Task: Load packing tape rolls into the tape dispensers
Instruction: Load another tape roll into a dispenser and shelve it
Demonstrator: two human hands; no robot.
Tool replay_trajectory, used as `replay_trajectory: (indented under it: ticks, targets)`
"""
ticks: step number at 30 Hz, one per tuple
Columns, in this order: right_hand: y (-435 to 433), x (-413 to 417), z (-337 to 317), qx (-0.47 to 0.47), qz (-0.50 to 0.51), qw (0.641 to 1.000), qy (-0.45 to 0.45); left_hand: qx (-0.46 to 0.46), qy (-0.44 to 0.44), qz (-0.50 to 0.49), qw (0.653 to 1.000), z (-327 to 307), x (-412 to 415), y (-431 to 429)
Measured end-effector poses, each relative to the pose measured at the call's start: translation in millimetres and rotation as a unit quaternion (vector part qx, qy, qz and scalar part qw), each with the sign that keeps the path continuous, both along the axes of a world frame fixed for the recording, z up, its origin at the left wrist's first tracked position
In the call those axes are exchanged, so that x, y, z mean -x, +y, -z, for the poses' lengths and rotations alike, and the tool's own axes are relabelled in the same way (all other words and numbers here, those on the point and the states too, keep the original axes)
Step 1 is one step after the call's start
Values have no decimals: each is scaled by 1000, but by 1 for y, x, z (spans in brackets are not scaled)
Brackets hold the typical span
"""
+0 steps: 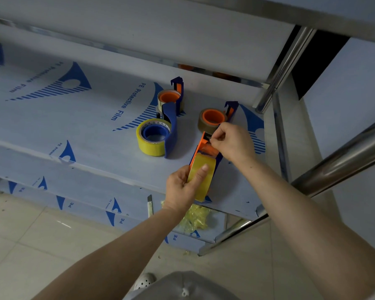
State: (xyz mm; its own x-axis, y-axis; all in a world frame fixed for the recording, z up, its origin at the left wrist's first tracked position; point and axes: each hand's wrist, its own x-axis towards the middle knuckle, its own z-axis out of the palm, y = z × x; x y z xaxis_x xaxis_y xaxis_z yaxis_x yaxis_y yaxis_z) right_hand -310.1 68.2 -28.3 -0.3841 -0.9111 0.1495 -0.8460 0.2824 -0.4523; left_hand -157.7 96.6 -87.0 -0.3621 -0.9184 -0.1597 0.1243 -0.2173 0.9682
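Steel shelving wrapped in blue-printed protective film carries the work (pixel 78 118). Your left hand (pixel 182 187) is closed around the yellow tape roll (pixel 201 176) seated in the orange-and-blue dispenser (pixel 206 148) — light, rigid on its core, slick on the face, so hold it by the edges. Just ahead of that grip, your right hand (pixel 230 139) pinches shut at the dispenser's cutter end, apparently on the tape's loose end; the thin film is sticky and likely to fold onto itself. Beyond, two dispensers already hold rolls.
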Motion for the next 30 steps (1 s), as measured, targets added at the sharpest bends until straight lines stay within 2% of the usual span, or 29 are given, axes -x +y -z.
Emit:
replay_trajectory:
  ticks: [12, 15, 19, 22, 25, 30]
  targets:
    - [-5, -2, 20, 112, -33, 989, 90, 3, -2, 11, 1000, -1, 3, -1]
    - [-8, 1, 24, 116, -32, 992, 33, -4, 2, 13, 1000, -2, 3, -2]
    - [-8, 4, 25, 125, 8, 984, -130, 3, -3, 30, 1000, -2, 1, -4]
    - [-8, 5, 23, 121, 32, 971, -205, 7, 1, 62, 998, 3, -2, -8]
    - [-9, 5, 26, 132, 41, 965, -221, 21, 15, 82, 996, 6, -5, -7]
    - [-10, 3, 29, 174, 55, 961, -207, 2, 30, 44, 999, 6, -5, -7]
